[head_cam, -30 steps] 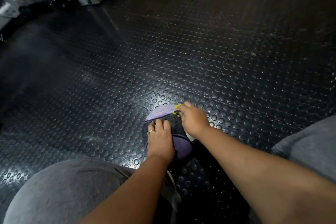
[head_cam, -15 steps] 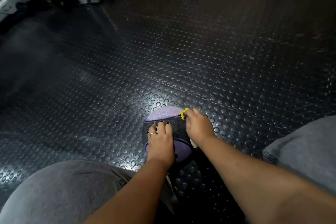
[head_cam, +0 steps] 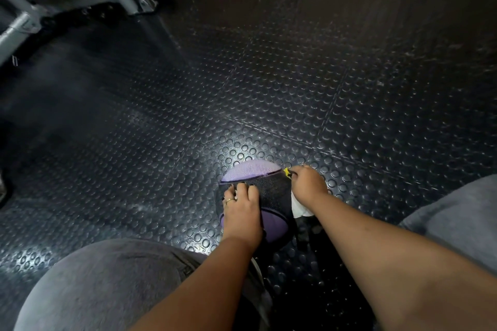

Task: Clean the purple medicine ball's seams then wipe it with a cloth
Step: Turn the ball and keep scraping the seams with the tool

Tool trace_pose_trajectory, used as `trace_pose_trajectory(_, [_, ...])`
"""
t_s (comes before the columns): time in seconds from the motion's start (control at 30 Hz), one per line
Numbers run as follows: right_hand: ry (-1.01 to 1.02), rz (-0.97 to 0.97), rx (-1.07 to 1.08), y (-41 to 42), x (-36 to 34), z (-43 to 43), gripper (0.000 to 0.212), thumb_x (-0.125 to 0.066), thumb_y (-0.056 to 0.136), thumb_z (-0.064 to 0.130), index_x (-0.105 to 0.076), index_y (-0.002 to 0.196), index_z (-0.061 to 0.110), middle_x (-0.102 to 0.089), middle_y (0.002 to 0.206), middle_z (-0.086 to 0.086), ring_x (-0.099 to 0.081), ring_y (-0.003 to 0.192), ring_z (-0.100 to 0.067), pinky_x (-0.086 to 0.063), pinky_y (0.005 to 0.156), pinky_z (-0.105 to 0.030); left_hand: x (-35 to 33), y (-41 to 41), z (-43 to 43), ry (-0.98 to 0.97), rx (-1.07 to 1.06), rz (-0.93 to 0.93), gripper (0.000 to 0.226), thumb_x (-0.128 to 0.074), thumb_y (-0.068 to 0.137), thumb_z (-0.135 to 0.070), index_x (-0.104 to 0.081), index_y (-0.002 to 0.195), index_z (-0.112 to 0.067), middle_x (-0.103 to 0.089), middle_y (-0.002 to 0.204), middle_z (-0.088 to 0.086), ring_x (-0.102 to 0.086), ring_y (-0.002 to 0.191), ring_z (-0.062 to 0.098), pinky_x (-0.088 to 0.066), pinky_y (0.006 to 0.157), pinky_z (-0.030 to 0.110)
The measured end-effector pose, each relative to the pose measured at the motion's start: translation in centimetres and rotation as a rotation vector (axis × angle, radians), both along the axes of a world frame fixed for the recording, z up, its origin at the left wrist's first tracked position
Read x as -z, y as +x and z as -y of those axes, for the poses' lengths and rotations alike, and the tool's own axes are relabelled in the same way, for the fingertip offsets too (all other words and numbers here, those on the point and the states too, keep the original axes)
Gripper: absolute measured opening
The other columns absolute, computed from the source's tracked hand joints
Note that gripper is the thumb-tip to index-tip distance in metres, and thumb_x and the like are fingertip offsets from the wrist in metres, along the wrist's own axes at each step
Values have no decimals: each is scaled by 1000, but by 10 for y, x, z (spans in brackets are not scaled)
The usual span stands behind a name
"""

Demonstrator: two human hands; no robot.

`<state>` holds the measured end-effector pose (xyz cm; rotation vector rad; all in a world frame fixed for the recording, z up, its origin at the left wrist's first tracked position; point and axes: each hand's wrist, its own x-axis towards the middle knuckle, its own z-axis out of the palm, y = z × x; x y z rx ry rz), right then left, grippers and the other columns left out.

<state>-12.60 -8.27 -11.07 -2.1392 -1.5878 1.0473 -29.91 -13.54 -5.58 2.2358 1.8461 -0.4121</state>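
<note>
medicine ball [head_cam: 252, 170] under left hand [head_cam: 242, 209], right hand [head_cam: 308, 182] with yellow tool [head_cam: 287, 171] alongside

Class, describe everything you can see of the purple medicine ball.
The medicine ball is round, with lilac panels at its far and near ends and a black textured band between, split by dark seams. It looks like rubber. It sits on the studded floor. The left hand rests on top; the right hand holds a yellow tool at the far seam's right end. A white cloth lies by its right side.
</note>
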Motion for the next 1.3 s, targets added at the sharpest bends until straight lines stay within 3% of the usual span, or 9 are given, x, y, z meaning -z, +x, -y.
trace_pose_trajectory(0.3, [250,-20,-249,-45,-44,19,28,-46,94,14,-62,117,13,-54,121,-11,-59,99,-37,-49,83,-41,-9,-13,-15,-24,18,-62,99,-86,59,-55,-35,132,-13,-35,133,3,-35,124,29,-29,108,40])
trace_pose_trajectory(0.43, [258,88,-390,-50,-50,49,26,-45,94,16,-54,118,13,-49,120,-10,-60,91,-39,-48,75,-45,-17,-19,-23,-72,-49,-10,93,-87,63,-45,-35,133,-11,-33,132,6,-37,123,31,-30,107,40])
trace_pose_trajectory(0.53, [200,95,-416,-43,-41,65,30,-46,94,15,-49,123,12,-47,124,-11,-62,90,-41,-47,71,-44,-22,-22,-27,-95,-160,95,75,-79,74,-20,-35,134,-9,-30,134,10,-37,124,36,-35,106,44])
trace_pose_trajectory(0.63, [76,154,-350,-27,-25,74,30,-43,93,10,-48,122,15,-48,126,-10,-62,96,-37,-47,75,-40,-27,-25,-34,-107,-225,148,73,-77,79,-8,-34,138,-10,-29,137,10,-37,127,35,-40,105,45])
trace_pose_trajectory(0.77, [-66,162,-17,3,-9,67,30,-40,93,7,-57,118,15,-55,117,-11,-62,98,-31,-50,80,-36,-33,-31,-46,-142,-314,159,74,-72,82,-5,-31,142,-9,-29,144,11,-44,127,37,-42,103,49])
trace_pose_trajectory(0.87, [14,72,108,1,-15,44,29,-42,98,14,-57,123,14,-55,121,-11,-59,96,-31,-46,73,-32,-36,-39,-53,-237,-386,198,107,-96,58,-20,-30,141,-5,-29,142,12,-44,129,35,-38,110,49])
trace_pose_trajectory(1.0, [235,-103,-99,-39,-41,12,36,-45,99,19,-55,132,27,-50,120,-1,-55,86,-23,-44,70,-28,-34,-43,-56,-235,-424,230,113,-98,55,-27,-29,141,-4,-30,142,14,-43,131,36,-37,112,48])
trace_pose_trajectory(1.13, [230,-17,-350,-65,-38,10,47,-42,97,16,-45,140,34,-41,130,-2,-51,110,-32,-48,89,-40,-29,-43,-60,-202,-407,235,102,-96,59,-26,-34,137,-4,-34,139,14,-46,128,37,-39,109,49])
trace_pose_trajectory(1.3, [228,-15,-352,-50,-8,39,57,-46,93,8,-38,145,32,-29,150,1,-57,108,-31,-50,94,-41,-32,-45,-66,-221,-424,246,98,-94,63,-24,-34,139,-7,-34,139,12,-48,127,36,-40,109,50])
